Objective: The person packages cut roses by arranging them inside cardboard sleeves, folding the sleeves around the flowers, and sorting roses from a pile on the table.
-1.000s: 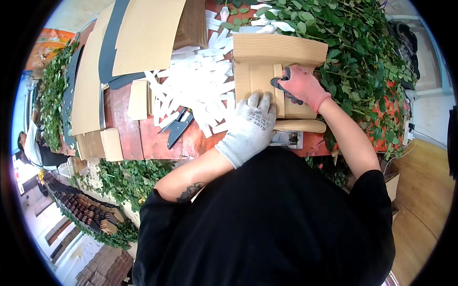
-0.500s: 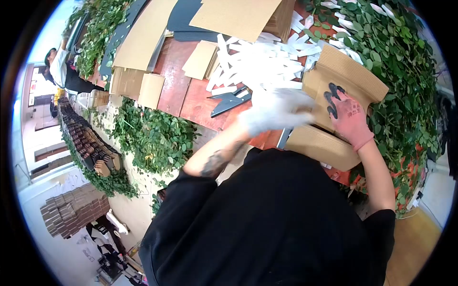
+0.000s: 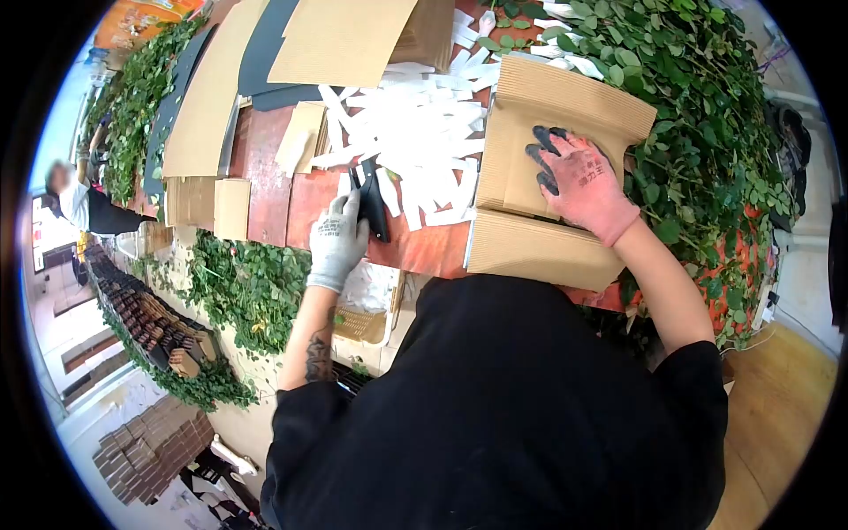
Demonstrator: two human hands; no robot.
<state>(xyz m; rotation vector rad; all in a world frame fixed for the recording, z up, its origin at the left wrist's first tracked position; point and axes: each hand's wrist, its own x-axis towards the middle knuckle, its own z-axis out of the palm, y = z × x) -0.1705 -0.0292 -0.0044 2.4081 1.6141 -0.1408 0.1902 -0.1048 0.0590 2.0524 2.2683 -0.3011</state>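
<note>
My left hand (image 3: 338,237), in a grey glove, has its fingers closed at the side of a black stapler (image 3: 373,201) on the red table. Its fingertips partly hide the stapler's near arm. On the right, my right hand (image 3: 583,181), in a pink glove with dark fingertips, lies flat with fingers apart. It presses on a folded sheet of corrugated cardboard (image 3: 512,132), whose front flap (image 3: 539,254) is turned up toward me. What lies inside the fold is hidden. White paper strips (image 3: 424,132) are heaped between the two hands.
Leafy rose stems (image 3: 698,115) are piled along the right. Cardboard sheets (image 3: 336,40) and dark sheets (image 3: 265,53) are stacked at the back. A plastic basket (image 3: 362,325) stands below the table edge. Another person (image 3: 97,203) is at far left.
My left hand has moved left from beside the cardboard to the stapler, which now points a different way. My right hand stays on the cardboard. The view has shifted.
</note>
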